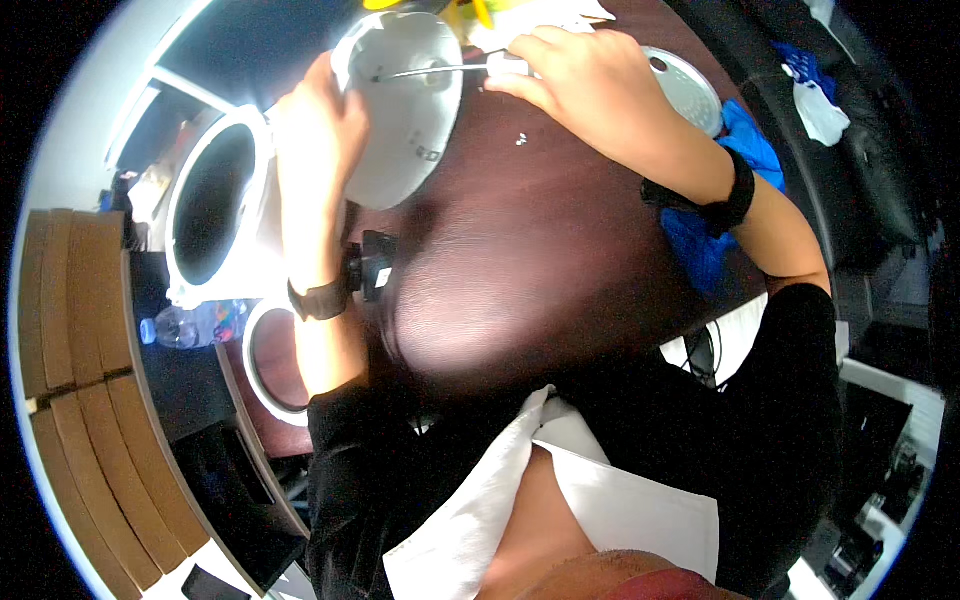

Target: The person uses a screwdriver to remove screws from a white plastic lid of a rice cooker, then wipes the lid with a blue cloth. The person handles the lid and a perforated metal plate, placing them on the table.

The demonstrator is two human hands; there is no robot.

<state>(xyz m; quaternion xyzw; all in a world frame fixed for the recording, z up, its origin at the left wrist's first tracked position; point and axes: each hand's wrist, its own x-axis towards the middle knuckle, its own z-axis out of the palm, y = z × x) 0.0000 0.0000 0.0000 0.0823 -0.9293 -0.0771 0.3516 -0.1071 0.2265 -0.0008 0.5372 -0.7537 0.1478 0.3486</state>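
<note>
Left hand [325, 130] is clamping the white shell [400, 135] by its rim, toward the far edge of the table [570, 225]; right hand [590, 80] is gripping a thin-shafted tool [440, 70], its tip pointing inside, contact unclear. Working well probably means bracing the shell firmly and keeping the shaft straight.

Screwdriver work on a white bowl-like shell, top middle of the frame
Left hand [325, 125] has the white shell [390, 165] by its left edge, and the right hand [590, 80] grips a thin screwdriver [440, 70] pointing into it, can't tell if the tip touches. Dark reddish table [560, 230] underneath, tiny white bits [521, 139] at upper centre, bright blue cloth [695, 255] right of centre, cardboard boxes [75, 300] far left.
</note>
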